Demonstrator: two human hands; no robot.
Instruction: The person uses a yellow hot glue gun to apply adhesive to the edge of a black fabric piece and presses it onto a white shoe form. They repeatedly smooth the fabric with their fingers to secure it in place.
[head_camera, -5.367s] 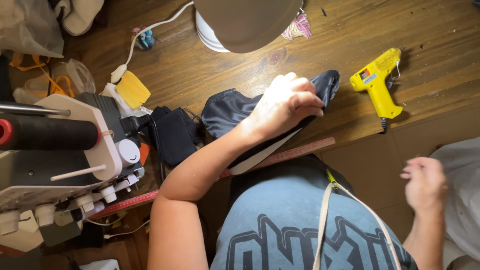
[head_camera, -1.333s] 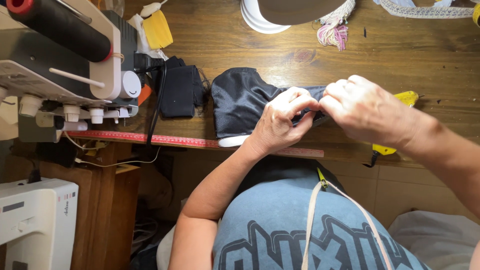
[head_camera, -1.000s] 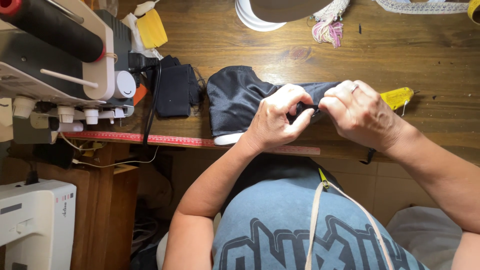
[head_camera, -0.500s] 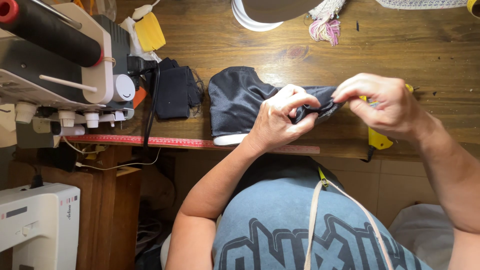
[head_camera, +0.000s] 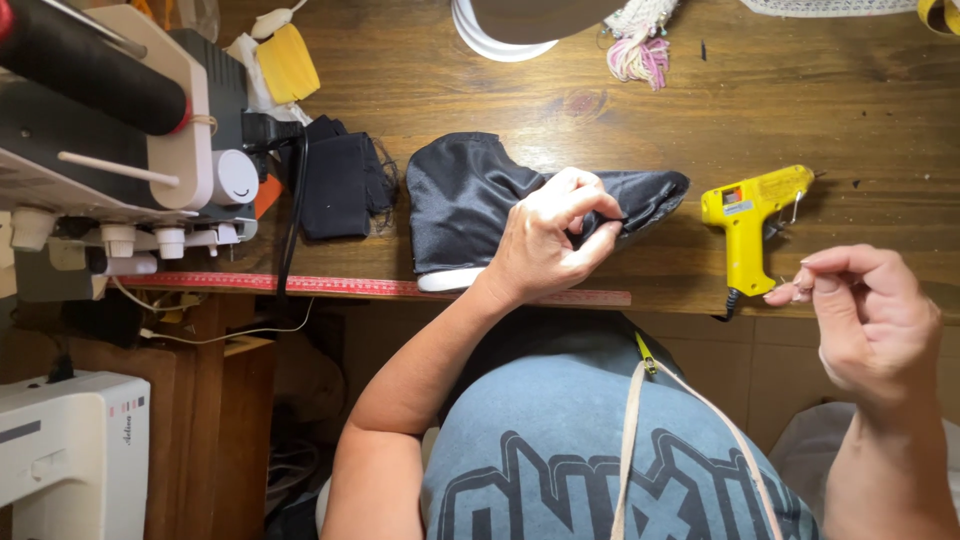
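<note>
While the left hand (head_camera: 548, 240) rests on the black satin fabric piece (head_camera: 470, 205), its grip is closed, thumb and fingers pinching a fold of that cloth near its narrow right end. That fabric lies flat on the brown wooden desk (head_camera: 420, 90), close to the near edge, partly over a long red ruler (head_camera: 330, 286) that runs along that edge. Well apart to the right, the right hand (head_camera: 868, 318) is raised off the desk beyond its edge, thumb and forefinger pressed together; whether they hold anything is too small to tell. Between the two hands a yellow plastic glue gun (head_camera: 752, 215) lies on the desk. Left of the fabric sits a small folded black cloth (head_camera: 338, 185), and beyond it a white and grey sewing machine (head_camera: 120, 150).
</note>
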